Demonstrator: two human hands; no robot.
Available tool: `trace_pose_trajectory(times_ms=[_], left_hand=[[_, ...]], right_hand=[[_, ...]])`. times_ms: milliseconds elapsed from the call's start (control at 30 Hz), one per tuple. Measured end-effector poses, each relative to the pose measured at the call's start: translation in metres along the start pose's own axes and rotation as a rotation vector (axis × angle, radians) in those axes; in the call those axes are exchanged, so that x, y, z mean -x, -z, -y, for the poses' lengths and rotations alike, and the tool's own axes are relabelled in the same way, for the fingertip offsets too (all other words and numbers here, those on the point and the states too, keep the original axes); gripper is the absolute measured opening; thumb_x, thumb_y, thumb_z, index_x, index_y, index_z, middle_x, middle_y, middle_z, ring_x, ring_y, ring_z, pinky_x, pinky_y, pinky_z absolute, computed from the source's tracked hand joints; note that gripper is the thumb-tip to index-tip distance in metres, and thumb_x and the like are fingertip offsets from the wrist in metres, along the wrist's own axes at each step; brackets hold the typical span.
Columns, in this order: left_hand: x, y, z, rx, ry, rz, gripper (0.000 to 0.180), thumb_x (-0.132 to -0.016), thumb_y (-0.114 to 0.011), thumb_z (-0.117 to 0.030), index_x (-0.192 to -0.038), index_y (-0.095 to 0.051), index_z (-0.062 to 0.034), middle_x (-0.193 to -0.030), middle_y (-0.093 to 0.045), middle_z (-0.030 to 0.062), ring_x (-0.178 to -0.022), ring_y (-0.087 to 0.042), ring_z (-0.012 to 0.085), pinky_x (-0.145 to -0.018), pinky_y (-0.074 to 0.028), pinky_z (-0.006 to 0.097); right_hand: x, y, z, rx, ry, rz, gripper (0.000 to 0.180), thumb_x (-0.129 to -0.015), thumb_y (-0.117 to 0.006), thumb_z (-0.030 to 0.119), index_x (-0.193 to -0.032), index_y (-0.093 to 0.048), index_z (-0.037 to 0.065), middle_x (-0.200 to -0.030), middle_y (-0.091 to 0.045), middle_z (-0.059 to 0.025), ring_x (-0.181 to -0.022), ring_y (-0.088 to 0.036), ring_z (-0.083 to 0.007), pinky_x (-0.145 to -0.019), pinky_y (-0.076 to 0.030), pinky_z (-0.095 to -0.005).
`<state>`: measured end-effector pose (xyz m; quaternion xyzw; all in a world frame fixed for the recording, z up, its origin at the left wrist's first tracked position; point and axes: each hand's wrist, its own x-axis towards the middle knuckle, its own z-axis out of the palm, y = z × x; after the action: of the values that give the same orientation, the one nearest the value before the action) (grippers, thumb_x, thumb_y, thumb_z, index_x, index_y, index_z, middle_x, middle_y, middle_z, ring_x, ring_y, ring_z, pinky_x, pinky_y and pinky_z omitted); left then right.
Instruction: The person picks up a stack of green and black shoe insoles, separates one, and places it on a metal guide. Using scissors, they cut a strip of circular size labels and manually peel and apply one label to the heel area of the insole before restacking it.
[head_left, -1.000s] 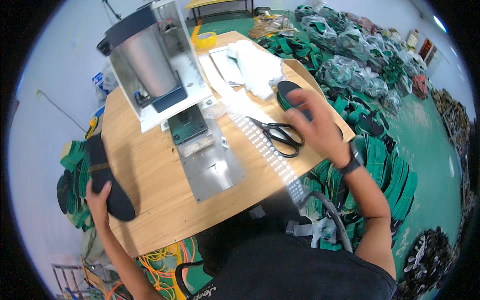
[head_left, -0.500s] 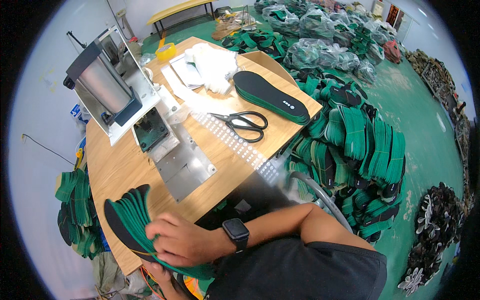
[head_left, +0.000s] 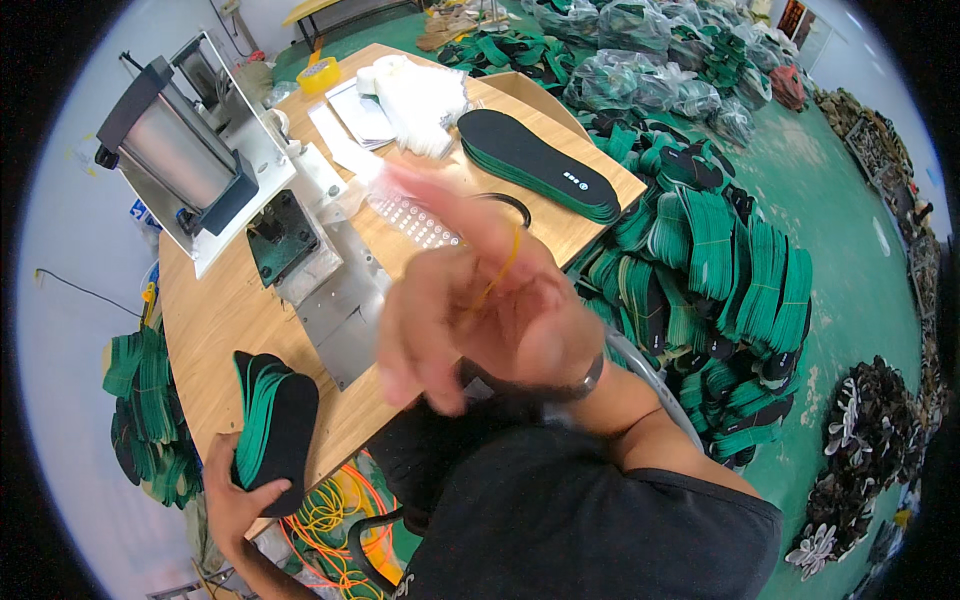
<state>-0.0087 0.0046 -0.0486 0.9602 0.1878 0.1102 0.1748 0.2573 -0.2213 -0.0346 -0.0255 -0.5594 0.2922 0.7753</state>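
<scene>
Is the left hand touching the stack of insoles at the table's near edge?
Touching. The head view shows the left hand gripping the lower end of the green-edged insole stack.

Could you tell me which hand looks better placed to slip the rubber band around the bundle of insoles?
Probably the right hand: the yellow rubber band is looped over its fingers, raised above the table. The left hand is occupied, gripping the stack of insoles at the table's near edge.

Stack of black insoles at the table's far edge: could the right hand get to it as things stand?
Probably yes. The right hand is raised above the table, with a yellow rubber band on its fingers, and nothing stands between it and the stack of black insoles. The left hand holds another insole stack.
</scene>
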Motion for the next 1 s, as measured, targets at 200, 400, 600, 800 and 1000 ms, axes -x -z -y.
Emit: trace_pose_trajectory(times_ms=[200, 400, 600, 800, 1000], left_hand=[[-0.056, 0.003, -0.040, -0.317, -0.313, 0.047, 0.058, -0.052, -0.082, -0.026, -0.096, -0.054, -0.0016, -0.086, -0.053, 0.0151, -0.084, -0.051, 0.0357, -0.069, -0.042, 0.044], [-0.035, -0.026, 0.055, 0.094, -0.069, -0.018, 0.070, -0.052, -0.085, -0.030, -0.108, -0.056, -0.0005, -0.101, -0.059, 0.0161, -0.095, -0.057, 0.0322, -0.085, -0.046, 0.038], [-0.001, -0.079, 0.099, 0.464, -0.065, -0.340, 0.070, -0.052, -0.088, -0.027, -0.110, -0.060, -0.0016, -0.109, -0.062, 0.0159, -0.101, -0.059, 0.0294, -0.090, -0.045, 0.038], [0.001, -0.070, 0.050, 0.267, 0.041, -0.424, 0.075, -0.054, -0.087, -0.022, -0.119, -0.055, 0.0007, -0.109, -0.061, 0.0165, -0.106, -0.056, 0.0302, -0.100, -0.037, 0.040], [0.001, -0.062, 0.049, 0.249, 0.045, -0.330, 0.061, -0.055, -0.088, -0.019, -0.106, -0.059, -0.0037, -0.097, -0.063, 0.0148, -0.088, -0.061, 0.0343, -0.078, -0.049, 0.037]], right_hand=[[-0.014, -0.017, -0.070, 1.408, -0.110, 0.450, 0.072, -0.063, -0.081, 0.023, -0.121, -0.048, -0.005, -0.116, -0.056, -0.0189, -0.106, -0.055, -0.0361, -0.090, -0.044, -0.0399], [0.009, 0.040, -0.117, 1.390, -0.809, 0.563, 0.037, -0.069, -0.075, 0.023, -0.090, -0.057, 0.000, -0.085, -0.063, -0.0208, -0.083, -0.063, -0.0351, -0.073, -0.050, -0.0448], [0.013, 0.037, -0.119, 1.512, -0.637, 0.567, 0.063, -0.068, -0.077, 0.030, -0.118, -0.054, -0.001, -0.098, -0.062, -0.0211, -0.095, -0.058, -0.0398, -0.088, -0.044, -0.0459], [-0.005, 0.032, -0.114, 1.502, -0.995, 0.568, 0.081, -0.061, -0.082, 0.034, -0.123, -0.048, -0.004, -0.111, -0.055, -0.0244, -0.104, -0.053, -0.0391, -0.090, -0.042, -0.0432], [0.006, 0.039, -0.100, 1.541, -0.740, 0.576, 0.059, -0.065, -0.081, 0.021, -0.113, -0.054, 0.002, -0.100, -0.058, -0.0173, -0.092, -0.057, -0.0357, -0.082, -0.046, -0.0402]])
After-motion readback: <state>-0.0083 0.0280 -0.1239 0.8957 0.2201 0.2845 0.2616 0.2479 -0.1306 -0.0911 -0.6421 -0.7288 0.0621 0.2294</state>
